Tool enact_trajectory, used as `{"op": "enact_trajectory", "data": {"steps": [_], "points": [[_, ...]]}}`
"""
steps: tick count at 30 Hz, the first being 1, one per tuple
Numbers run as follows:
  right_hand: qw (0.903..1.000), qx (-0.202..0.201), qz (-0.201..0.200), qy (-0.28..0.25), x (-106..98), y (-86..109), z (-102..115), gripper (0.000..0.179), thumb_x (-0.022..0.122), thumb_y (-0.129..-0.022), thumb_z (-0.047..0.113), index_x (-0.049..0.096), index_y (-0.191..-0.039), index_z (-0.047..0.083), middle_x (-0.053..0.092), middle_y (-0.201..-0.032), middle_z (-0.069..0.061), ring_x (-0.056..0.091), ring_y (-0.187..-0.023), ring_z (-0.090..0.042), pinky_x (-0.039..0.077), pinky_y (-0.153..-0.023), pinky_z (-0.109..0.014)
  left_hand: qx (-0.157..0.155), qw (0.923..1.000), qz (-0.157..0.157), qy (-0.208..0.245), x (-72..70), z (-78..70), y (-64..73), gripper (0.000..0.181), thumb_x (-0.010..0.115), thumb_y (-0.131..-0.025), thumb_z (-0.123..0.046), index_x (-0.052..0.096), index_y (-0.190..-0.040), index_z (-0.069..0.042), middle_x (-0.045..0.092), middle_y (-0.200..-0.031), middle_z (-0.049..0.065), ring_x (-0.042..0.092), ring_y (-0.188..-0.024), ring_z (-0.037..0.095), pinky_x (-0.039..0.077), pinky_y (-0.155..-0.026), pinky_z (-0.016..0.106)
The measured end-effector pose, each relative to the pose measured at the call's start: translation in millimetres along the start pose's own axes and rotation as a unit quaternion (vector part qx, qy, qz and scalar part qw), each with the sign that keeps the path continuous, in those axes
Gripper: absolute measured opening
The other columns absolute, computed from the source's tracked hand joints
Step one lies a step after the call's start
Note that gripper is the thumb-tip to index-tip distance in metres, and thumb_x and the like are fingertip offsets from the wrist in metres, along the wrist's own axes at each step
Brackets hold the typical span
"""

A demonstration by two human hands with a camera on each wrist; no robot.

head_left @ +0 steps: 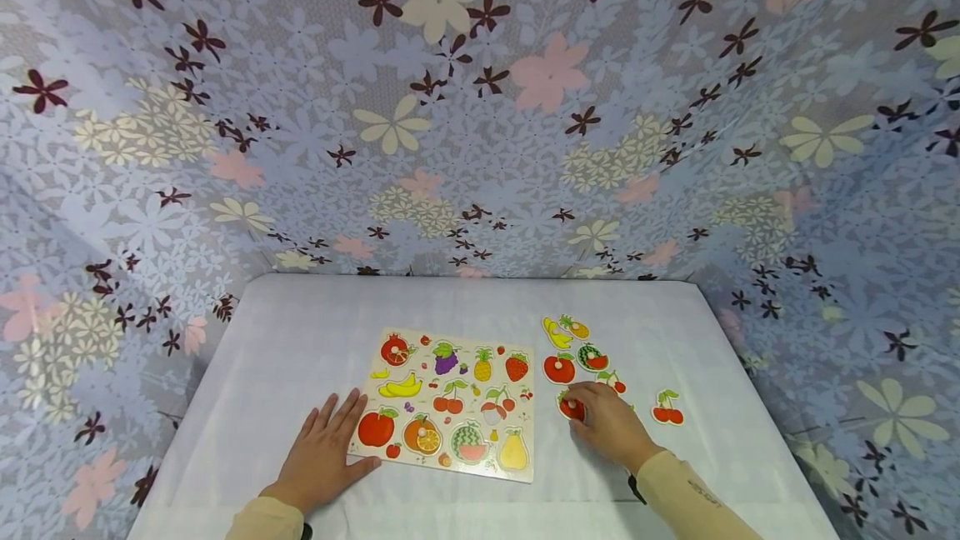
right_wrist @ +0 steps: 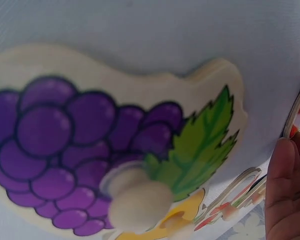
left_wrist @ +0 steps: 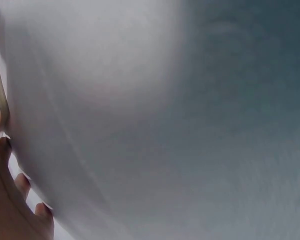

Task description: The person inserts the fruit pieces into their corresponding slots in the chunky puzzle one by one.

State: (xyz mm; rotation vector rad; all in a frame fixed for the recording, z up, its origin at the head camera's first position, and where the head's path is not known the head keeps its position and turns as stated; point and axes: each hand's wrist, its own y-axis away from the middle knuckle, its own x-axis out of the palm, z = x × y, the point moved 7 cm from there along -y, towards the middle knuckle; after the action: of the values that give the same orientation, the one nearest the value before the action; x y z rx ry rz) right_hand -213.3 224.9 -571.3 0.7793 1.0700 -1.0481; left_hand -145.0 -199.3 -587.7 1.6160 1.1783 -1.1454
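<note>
My right hand (head_left: pixel 611 423) pinches a red fruit puzzle piece (head_left: pixel 572 407) just right of the board. In the right wrist view its thumb is against that piece's edge, and a wooden grape piece (right_wrist: pixel 55 130) with a round knob (right_wrist: pixel 140 205) fills the foreground. My left hand (head_left: pixel 322 448) lies with fingers spread on the cloth, fingertips by the left edge of the fruit puzzle board (head_left: pixel 442 463). Only part of the left hand (left_wrist: pixel 15 210) shows at the left wrist view's edge.
Beyond my right hand are loose banana (head_left: pixel 557 333), pineapple (head_left: pixel 575 327), red apple-like (head_left: pixel 559 368) and watermelon (head_left: pixel 592 357) pieces. One cherry piece (head_left: pixel 611 382) is partly covered by the hand; another cherry piece (head_left: pixel 667 408) lies farther right. Floral cloth (head_left: pixel 465 148) walls the table.
</note>
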Motion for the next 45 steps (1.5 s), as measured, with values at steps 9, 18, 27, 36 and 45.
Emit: {"op": "enact_trajectory", "data": {"steps": [9, 18, 27, 36, 45], "points": [[0.9999, 0.016, 0.001, -0.003, -1, -0.2, 1, 0.039, 0.086, -0.077, 0.019, 0.072, -0.113, 0.012, 0.065, -0.123, -0.004, 0.058, -0.119, -0.027, 0.047, -0.101, -0.047, 0.002, 1.0, -0.007, 0.005, -1.8, -1.5, 0.9, 0.099, 0.064, -0.084, -0.068, 0.032, -0.157, -0.009, 0.029, -0.161, 0.01, 0.022, -0.146, 0.041, 0.015, -0.116, 0.062], [0.9995, 0.018, -0.01, -0.023, -2, -0.3, 0, 0.037, 0.086, -0.076, 0.019, 0.073, -0.111, 0.014, 0.066, -0.12, -0.001, 0.059, -0.116, -0.025, 0.047, -0.101, -0.045, 0.015, 0.9992, -0.037, -0.002, 4.2, 1.3, -0.6, 0.101, 0.062, -0.082, -0.072, 0.035, -0.155, -0.009, 0.032, -0.16, 0.009, 0.024, -0.146, 0.04, 0.018, -0.115, 0.062], [0.9992, 0.017, -0.014, -0.032, -2, -1.6, 0, 0.035, 0.086, -0.076, 0.019, 0.074, -0.108, 0.015, 0.066, -0.118, 0.001, 0.059, -0.113, -0.023, 0.048, -0.1, -0.044, 0.011, 0.9998, -0.013, -0.004, 2.2, 0.1, -1.3, 0.099, 0.061, -0.085, -0.07, 0.031, -0.157, -0.009, 0.028, -0.162, 0.008, 0.021, -0.147, 0.04, 0.015, -0.116, 0.062], [0.9985, 0.026, -0.02, -0.044, -4, -6.1, 5, 0.036, 0.088, -0.075, 0.018, 0.074, -0.108, 0.017, 0.065, -0.117, 0.002, 0.06, -0.111, -0.022, 0.05, -0.099, -0.043, 0.012, 0.9994, -0.028, 0.017, -1.5, -0.5, 1.0, 0.101, 0.063, -0.082, -0.071, 0.034, -0.155, -0.008, 0.034, -0.159, 0.012, 0.024, -0.145, 0.042, 0.016, -0.115, 0.064], [0.998, -0.002, -0.035, -0.053, -9, -24.3, 25, 0.037, 0.088, -0.075, 0.016, 0.074, -0.109, 0.015, 0.066, -0.119, -0.001, 0.061, -0.11, -0.023, 0.053, -0.094, -0.042, 0.02, 0.9987, -0.045, 0.011, 0.5, 1.7, 1.7, 0.101, 0.062, -0.082, -0.072, 0.035, -0.155, -0.008, 0.034, -0.159, 0.011, 0.026, -0.144, 0.042, 0.018, -0.114, 0.064]]}}
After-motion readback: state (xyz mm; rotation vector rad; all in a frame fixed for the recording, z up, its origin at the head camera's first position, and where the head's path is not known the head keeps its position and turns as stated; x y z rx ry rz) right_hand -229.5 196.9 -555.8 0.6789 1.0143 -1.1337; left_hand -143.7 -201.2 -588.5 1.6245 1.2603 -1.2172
